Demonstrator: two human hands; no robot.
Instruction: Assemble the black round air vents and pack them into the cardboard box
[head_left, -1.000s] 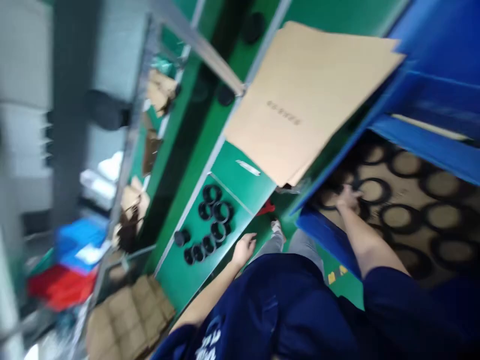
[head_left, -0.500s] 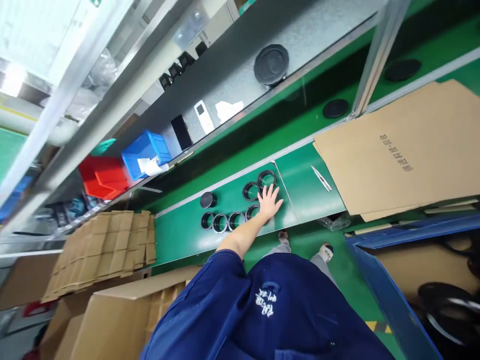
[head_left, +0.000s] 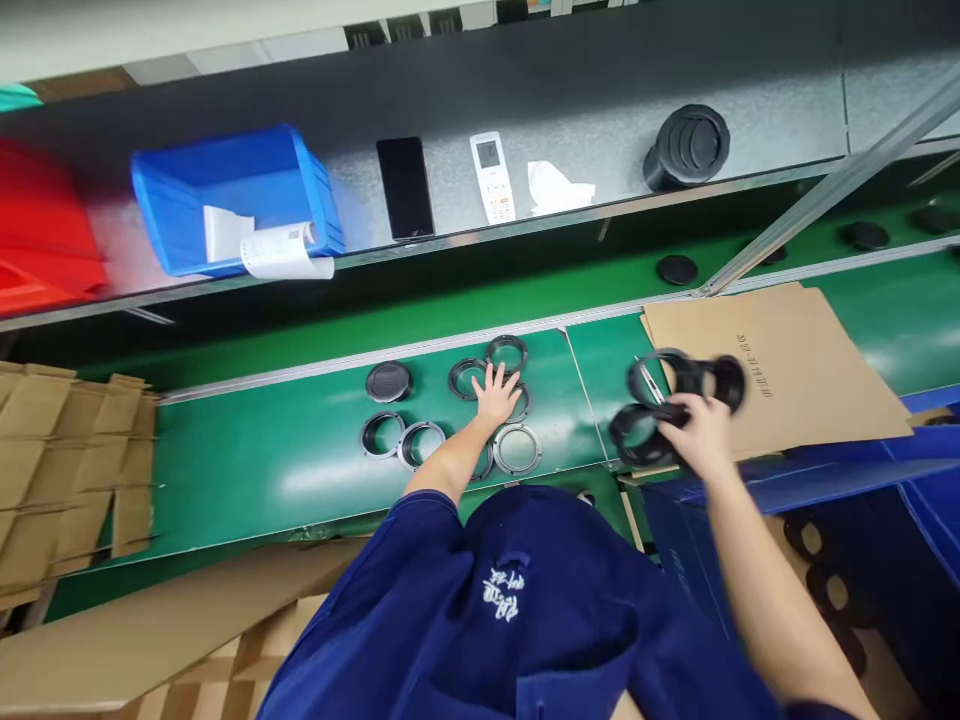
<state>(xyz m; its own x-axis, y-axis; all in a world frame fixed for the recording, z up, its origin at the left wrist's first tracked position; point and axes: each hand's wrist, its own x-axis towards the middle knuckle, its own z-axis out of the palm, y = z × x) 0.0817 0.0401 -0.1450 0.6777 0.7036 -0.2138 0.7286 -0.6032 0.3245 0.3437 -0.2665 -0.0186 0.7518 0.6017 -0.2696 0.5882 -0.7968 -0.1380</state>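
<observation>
My left hand lies with spread fingers over the black rings on the green bench, touching the ring group. Near it are a black ring at the back and a silver-edged ring in front. More rings, one of them an upright-walled ring, stand to the left, with a black round cap behind them. My right hand is closed on several black rings, blurred by motion, held above the bench and the cardboard edge.
Flat cardboard lies at the right, a knife beside it. On the shelf are a blue bin, a phone, a remote and a black cylinder. Blue box lower right; open carton lower left.
My right hand has come into view from the right with several rings in it. The view has turned and shifted. My left hand stays spread over the rings; a silver-edged ring now shows beside it.
</observation>
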